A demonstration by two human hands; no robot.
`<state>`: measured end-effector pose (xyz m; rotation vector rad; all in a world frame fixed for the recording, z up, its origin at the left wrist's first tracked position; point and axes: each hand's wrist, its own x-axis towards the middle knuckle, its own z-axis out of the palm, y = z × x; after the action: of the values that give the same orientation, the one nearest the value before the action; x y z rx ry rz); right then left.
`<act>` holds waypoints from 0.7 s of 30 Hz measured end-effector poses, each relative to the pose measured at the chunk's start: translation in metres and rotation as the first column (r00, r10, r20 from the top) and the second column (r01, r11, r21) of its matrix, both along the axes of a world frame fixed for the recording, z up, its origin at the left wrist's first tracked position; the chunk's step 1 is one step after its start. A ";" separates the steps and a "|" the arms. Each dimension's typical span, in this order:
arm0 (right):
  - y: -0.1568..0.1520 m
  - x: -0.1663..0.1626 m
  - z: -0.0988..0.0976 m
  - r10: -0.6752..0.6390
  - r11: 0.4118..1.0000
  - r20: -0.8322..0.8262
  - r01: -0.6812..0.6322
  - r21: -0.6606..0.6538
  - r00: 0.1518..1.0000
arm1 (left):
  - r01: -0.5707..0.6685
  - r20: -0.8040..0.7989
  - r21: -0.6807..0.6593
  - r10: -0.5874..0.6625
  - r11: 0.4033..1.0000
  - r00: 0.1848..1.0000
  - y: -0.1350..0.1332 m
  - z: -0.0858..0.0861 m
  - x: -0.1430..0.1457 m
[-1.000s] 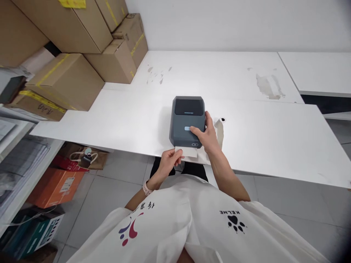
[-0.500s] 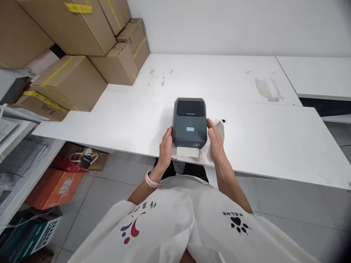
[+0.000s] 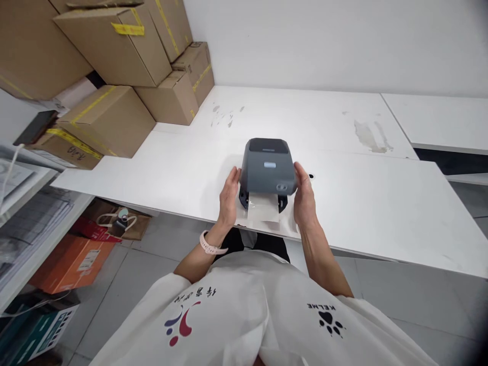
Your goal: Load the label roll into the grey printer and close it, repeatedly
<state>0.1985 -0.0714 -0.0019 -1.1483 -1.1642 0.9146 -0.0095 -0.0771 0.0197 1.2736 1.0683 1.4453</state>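
Observation:
A dark grey label printer (image 3: 270,178) stands at the table's near edge, its lid tilted up at the front. Beneath the raised lid, the black base (image 3: 282,203) shows, and a white label strip (image 3: 264,209) runs out towards me. My left hand (image 3: 229,201) has its fingertips at the lid's left side. On the opposite side, my right hand (image 3: 305,198) holds the lid's right edge, fingers pointing forward. The undersides of the fingers are hidden. Just beyond the right hand, a small round black spot (image 3: 311,176) shows on the white table.
The white table (image 3: 373,203) has worn patches towards the back. Cardboard boxes (image 3: 114,119) are stacked at the left, with a phone-like dark object (image 3: 37,127) on one. A shelf (image 3: 72,203) and an orange box (image 3: 70,264) stand below left.
The printer's lid has come up at the front, baring the base and more of the label strip. Both hands have risen with it. The view has shifted slightly.

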 end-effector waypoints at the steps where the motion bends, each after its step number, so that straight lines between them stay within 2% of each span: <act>1: 0.009 0.002 0.008 -0.009 0.999 0.063 0.006 0.044 0.998 | 0.008 0.016 0.041 -0.009 0.999 1.000 0.011 0.007 0.000; 3: 0.035 0.004 0.026 -0.046 0.988 0.204 0.014 0.155 0.978 | -0.002 -0.010 0.056 0.003 0.998 1.000 0.035 0.018 -0.001; 5: 0.069 0.005 0.043 -0.101 0.961 0.320 0.009 0.277 0.942 | -0.016 -0.162 0.029 0.021 0.999 0.987 0.057 0.020 -0.002; 7: 0.109 0.007 0.054 -0.161 0.927 0.391 0.003 0.376 0.906 | -0.070 -0.406 -0.064 0.038 0.995 0.913 0.072 0.014 -0.002; 9: 0.150 0.009 0.059 -0.215 0.904 0.426 0.015 0.427 0.879 | -0.104 -0.601 -0.176 -0.023 0.979 0.799 0.079 0.003 -0.002; 11: 0.184 0.013 0.061 -0.252 0.901 0.446 0.039 0.433 0.859 | -0.104 -0.660 -0.278 -0.111 0.955 0.743 0.081 -0.007 -0.001; 13: 0.202 0.017 0.062 -0.276 0.902 0.480 0.051 0.430 0.833 | -0.091 -0.646 -0.331 -0.155 0.939 0.748 0.082 -0.013 -0.001; 16: 0.188 0.017 0.068 -0.376 0.855 0.520 0.071 0.513 0.767 | -0.091 -0.643 -0.329 -0.153 0.940 0.750 0.083 -0.016 0.000; 18: 0.159 0.012 0.074 -0.454 0.806 0.511 0.092 0.585 0.730 | -0.099 -0.652 -0.315 -0.140 0.944 0.745 0.085 -0.016 0.001; 19: 0.142 0.009 0.077 -0.459 0.801 0.521 0.080 0.594 0.720 | -0.107 -0.657 -0.308 -0.130 0.945 0.742 0.085 -0.015 0.002; 21: 0.114 0.000 0.079 -0.318 0.869 0.650 -0.062 0.491 0.690 | -0.124 -0.671 -0.289 -0.109 0.949 0.733 0.086 -0.015 0.004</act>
<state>0.1988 0.0422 0.0768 -1.1713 -1.7896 -0.0212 -0.0054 0.0091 0.0047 1.5978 1.7135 0.7329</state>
